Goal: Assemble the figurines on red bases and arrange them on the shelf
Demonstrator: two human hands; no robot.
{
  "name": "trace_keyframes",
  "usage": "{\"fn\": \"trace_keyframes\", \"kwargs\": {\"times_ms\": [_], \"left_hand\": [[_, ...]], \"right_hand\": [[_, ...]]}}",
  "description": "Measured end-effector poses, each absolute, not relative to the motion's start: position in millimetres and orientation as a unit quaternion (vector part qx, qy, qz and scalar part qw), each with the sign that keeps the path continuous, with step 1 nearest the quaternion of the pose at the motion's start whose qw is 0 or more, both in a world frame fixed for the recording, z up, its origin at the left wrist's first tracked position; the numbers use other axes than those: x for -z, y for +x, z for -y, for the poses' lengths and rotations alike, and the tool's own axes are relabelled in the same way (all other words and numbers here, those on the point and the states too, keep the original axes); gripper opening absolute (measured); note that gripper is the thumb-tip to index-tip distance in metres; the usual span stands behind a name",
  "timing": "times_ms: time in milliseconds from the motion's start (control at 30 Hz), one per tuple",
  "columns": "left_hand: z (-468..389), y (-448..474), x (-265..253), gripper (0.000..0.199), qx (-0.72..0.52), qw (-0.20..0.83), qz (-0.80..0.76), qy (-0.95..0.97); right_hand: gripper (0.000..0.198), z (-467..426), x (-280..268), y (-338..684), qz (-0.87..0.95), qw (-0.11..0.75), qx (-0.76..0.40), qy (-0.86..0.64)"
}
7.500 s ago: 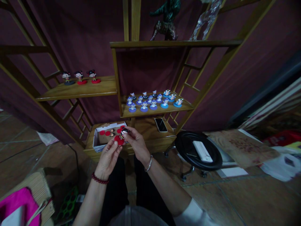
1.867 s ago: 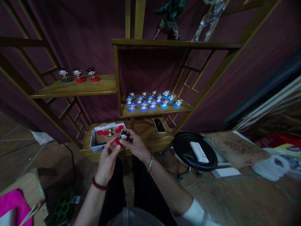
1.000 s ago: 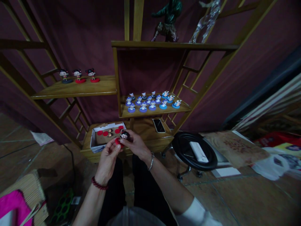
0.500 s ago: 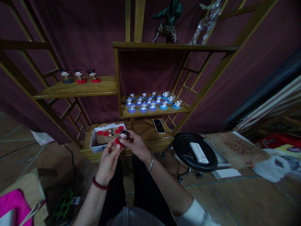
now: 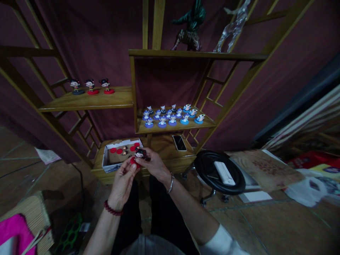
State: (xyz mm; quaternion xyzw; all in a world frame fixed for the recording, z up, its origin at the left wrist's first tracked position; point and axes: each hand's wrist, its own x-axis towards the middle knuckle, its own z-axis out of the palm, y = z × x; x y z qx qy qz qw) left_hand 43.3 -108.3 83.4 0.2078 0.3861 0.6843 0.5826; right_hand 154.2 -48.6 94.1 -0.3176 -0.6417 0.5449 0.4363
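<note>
Between my two hands is a small black-haired figurine (image 5: 140, 153) above a red round base (image 5: 134, 162). My left hand (image 5: 124, 180) is closed on the red base, thumb on top. My right hand (image 5: 154, 164) pinches the figurine from the right side. Whether figurine and base are joined cannot be told. Just behind my hands, an open shallow box (image 5: 109, 167) holds several red discs (image 5: 119, 151) and small figurine pieces (image 5: 124, 153). Three similar figurines (image 5: 90, 86) stand upright on the left shelf, two on red bases and one on a dark base.
Several purple, blue and dark-based figurines (image 5: 162, 122) fill the middle shelf (image 5: 175, 128). A phone (image 5: 180, 142) lies on the lower board. To the right stands a black round stool (image 5: 199, 170) bearing a white box (image 5: 224, 173). Two statues (image 5: 190, 26) occupy the top shelf.
My hands stay nearly in place, both keeping their hold on the figurine and red base. The view has shifted very slightly.
</note>
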Motion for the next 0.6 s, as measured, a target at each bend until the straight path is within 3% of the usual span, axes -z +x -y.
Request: {"fn": "trace_keyframes", "kwargs": {"times_ms": [600], "left_hand": [[110.0,42.3,-90.4,0.033,-0.707,0.591,-0.333,0.201]], "right_hand": [[0.029,55.2,-107.5,151.5,0.614,0.455,-0.569,-0.302]]}}
